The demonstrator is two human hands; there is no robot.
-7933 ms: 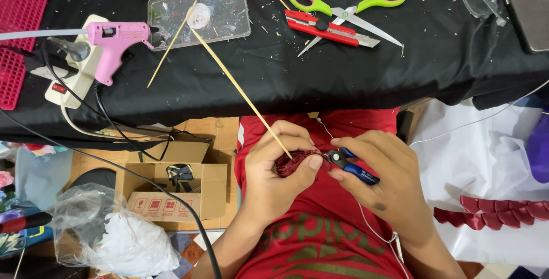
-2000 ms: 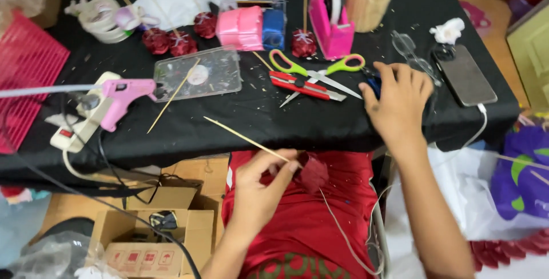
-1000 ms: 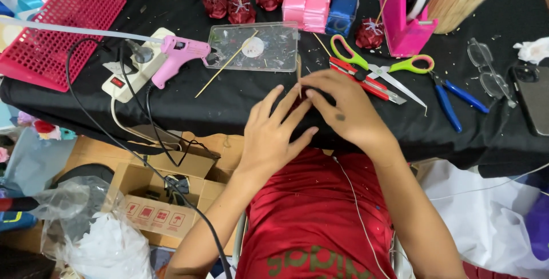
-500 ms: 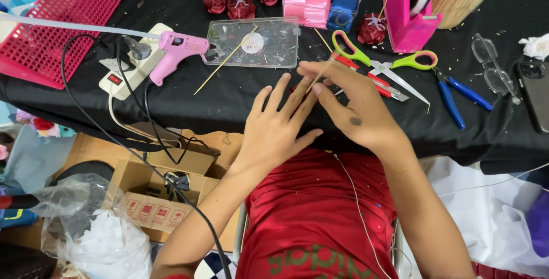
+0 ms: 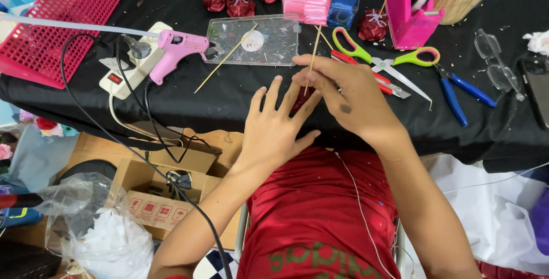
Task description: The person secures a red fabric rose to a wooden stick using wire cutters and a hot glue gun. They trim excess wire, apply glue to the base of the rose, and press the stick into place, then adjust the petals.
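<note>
My right hand (image 5: 349, 99) pinches a thin wooden skewer (image 5: 314, 53) that points away from me over the black table edge. A dark red ribbon flower (image 5: 299, 99) sits at the skewer's lower end, mostly hidden between my hands. My left hand (image 5: 275, 127) lies flat with fingers spread, its fingertips against the flower from the left. Both hands hover above the near table edge, over my red shirt.
A pink glue gun (image 5: 175, 50) rests left of a clear plastic tray (image 5: 269, 47) with another skewer across it. Green-handled scissors (image 5: 382, 62), blue pliers (image 5: 457, 93), glasses (image 5: 494, 62), a pink tape dispenser (image 5: 407, 10), finished red flowers (image 5: 240, 2) and a red basket (image 5: 60, 24) lie on the black table (image 5: 217, 99).
The right hand put the pliers down on the table and came back to the flower. Both hands rose to the table edge, and the left hand opened flat against the flower.
</note>
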